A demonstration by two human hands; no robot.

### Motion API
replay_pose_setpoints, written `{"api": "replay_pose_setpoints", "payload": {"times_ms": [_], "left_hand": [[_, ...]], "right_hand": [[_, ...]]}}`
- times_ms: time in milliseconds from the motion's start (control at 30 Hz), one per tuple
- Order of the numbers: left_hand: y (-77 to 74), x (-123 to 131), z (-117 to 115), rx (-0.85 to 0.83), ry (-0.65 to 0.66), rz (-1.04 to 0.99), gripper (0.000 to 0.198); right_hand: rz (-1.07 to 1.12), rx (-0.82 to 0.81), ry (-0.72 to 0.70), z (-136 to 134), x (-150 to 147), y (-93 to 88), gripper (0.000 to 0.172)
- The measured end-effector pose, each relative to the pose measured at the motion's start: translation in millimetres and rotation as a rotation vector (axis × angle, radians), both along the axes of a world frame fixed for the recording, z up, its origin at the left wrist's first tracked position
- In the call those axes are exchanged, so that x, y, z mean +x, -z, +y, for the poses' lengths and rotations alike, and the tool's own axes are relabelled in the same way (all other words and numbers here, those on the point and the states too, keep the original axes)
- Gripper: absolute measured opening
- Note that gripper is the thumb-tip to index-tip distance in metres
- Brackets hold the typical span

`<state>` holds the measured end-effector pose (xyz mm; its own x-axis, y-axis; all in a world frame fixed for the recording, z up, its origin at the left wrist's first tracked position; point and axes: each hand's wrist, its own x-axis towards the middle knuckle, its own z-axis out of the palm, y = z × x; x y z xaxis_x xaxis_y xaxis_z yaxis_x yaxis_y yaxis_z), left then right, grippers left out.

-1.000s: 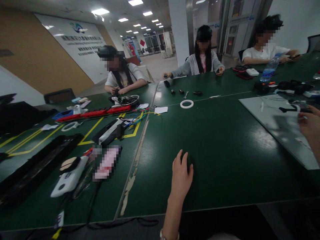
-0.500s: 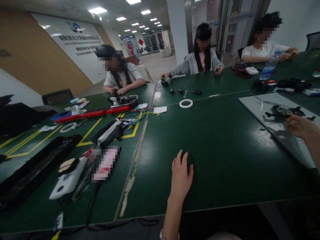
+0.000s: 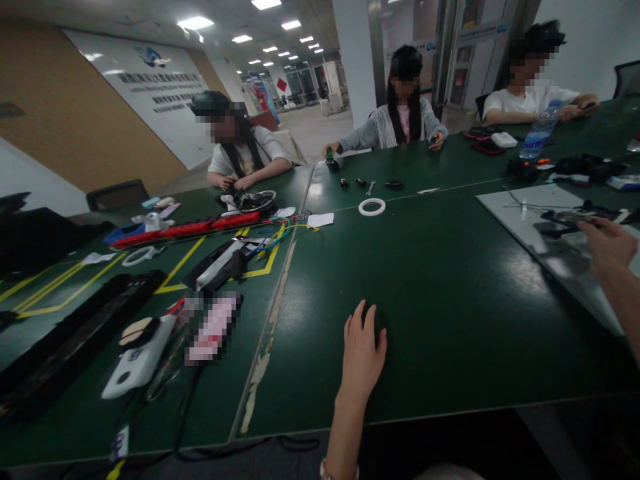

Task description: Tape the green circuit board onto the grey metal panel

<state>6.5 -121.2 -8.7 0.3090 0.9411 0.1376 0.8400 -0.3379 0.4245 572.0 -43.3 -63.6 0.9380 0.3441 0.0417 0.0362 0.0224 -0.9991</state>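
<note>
My left hand (image 3: 363, 350) lies flat on the green table (image 3: 450, 300) in the near middle, fingers stretched out and holding nothing. A dark patch sits by its fingertips; I cannot make out what it is. At the right edge, my right hand (image 3: 607, 243) has its fingers curled onto the end of a black wired part (image 3: 563, 219) that rests on a grey board (image 3: 530, 207).
A white tape ring (image 3: 372, 207) lies mid-table, with small dark parts behind it. On the left are a white device (image 3: 137, 363), black bars, red strips (image 3: 200, 227) and coloured wires. Three people sit along the far side. A water bottle (image 3: 539, 137) stands far right.
My right hand has shifted about over the grey board, and the black wired part has moved with it. My left hand has stayed still. The person in the middle lifted a small object.
</note>
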Motion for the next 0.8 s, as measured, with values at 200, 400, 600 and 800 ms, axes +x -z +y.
{"api": "replay_pose_setpoints", "payload": {"times_ms": [200,400,600,800], "left_hand": [[1.4,1,0,0.031,0.008,-0.010,0.045],[0.5,0,-1,0.014,0.007,-0.012,0.046],[-2.5,0,-2,-0.008,0.002,-0.004,0.046],[-2.6,0,-1,-0.017,-0.002,0.000,0.047]], "right_hand": [[0.049,0.242,-0.012,5,6,-2.7,0.034],[0.041,0.349,0.085,0,-3,-11.3,0.035],[-0.012,0.264,0.067,-8,4,-1.3,0.046],[-0.078,0.247,-0.024,-12,11,10.9,0.076]]}}
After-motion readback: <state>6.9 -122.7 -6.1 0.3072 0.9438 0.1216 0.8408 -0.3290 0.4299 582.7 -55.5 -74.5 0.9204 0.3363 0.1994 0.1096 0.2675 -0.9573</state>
